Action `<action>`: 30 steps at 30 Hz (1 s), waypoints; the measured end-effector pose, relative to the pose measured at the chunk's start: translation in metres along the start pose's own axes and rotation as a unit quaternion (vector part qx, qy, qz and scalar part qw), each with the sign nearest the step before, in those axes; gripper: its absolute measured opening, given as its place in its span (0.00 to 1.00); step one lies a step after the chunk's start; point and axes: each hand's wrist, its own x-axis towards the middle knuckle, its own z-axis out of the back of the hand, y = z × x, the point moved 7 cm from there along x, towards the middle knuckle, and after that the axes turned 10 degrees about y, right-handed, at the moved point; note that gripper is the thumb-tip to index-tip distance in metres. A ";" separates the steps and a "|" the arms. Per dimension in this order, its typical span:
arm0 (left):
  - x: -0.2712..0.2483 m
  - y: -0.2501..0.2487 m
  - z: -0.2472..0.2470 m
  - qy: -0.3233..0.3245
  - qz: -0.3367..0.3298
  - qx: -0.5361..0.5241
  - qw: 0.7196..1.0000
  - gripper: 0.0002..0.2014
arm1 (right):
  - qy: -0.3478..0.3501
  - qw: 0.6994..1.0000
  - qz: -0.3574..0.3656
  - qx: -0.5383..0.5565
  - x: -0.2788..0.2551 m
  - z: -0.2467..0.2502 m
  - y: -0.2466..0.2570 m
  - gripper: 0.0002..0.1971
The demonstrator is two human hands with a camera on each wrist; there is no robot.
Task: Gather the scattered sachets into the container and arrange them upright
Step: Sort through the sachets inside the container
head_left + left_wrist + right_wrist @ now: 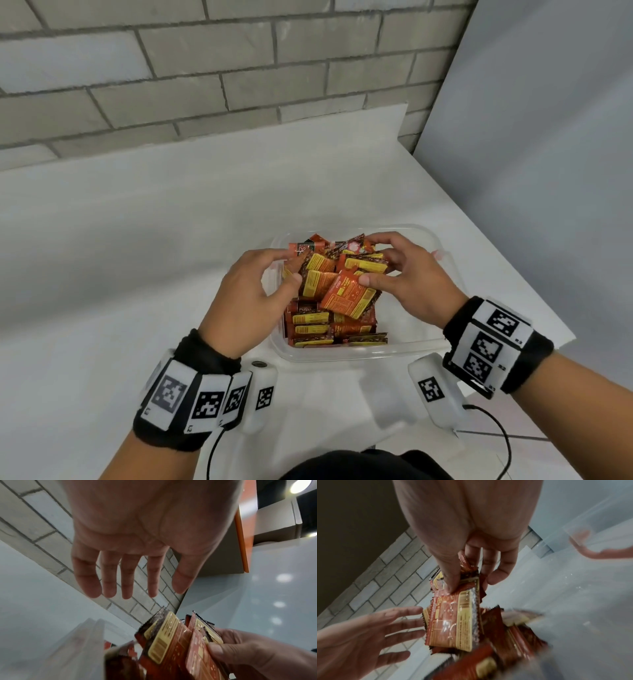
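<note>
A container (356,354) is sitting on a table (137,240), toward its near right part, with a brick wall (205,68) standing behind the table. Sachets (318,325) are lying inside the container, some standing in rows at the near end, others heaped at the far end. The left hand (250,301) is reaching over the container's left rim, and the right hand (407,277) is positioned over its right side, holding a bunch of sachets (346,294) above the heap.
</note>
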 end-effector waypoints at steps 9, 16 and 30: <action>0.024 -0.015 -0.006 0.061 -0.003 -0.095 0.994 0.30 | -0.020 0.999 0.024 0.043 0.001 0.028 0.017 0.23; 0.028 -0.004 -0.012 0.085 -0.001 -0.055 0.995 0.12 | 0.027 0.996 0.005 0.086 0.003 0.012 0.007 0.24; 0.029 -0.016 -0.004 0.050 0.066 -0.331 0.940 0.08 | 0.065 0.983 0.054 0.162 -0.004 0.017 0.035 0.28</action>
